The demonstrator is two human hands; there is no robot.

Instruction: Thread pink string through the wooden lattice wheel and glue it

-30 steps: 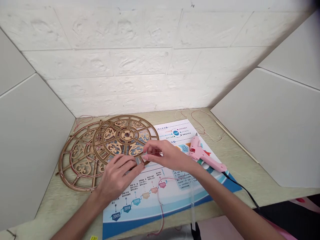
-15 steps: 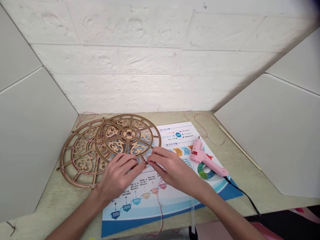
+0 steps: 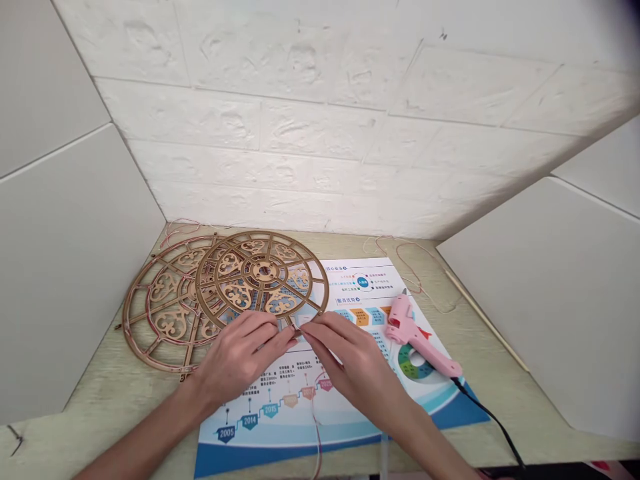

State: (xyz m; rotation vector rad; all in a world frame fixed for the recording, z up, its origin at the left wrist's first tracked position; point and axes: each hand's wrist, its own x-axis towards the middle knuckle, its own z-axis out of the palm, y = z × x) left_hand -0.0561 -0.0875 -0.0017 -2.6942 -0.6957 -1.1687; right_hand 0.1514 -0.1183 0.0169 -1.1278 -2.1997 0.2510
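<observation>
While palm-down, left hand curled

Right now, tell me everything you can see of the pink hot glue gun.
The pink hot glue gun lies on its side on the printed poster. It looks like plastic, with a gray nozzle pointing toward the brick-patterned wall and a handle slanting toward the near right. A black cord leaves the handle's end. The right hand is apart from it.

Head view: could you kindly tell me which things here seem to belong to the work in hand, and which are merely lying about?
Likely part of the work: upper wheel, near the left hand and right hand; lower wheel; wire; glue gun, unheld.

Likely just lying about: printed sheet, underneath; thin stick.
</observation>
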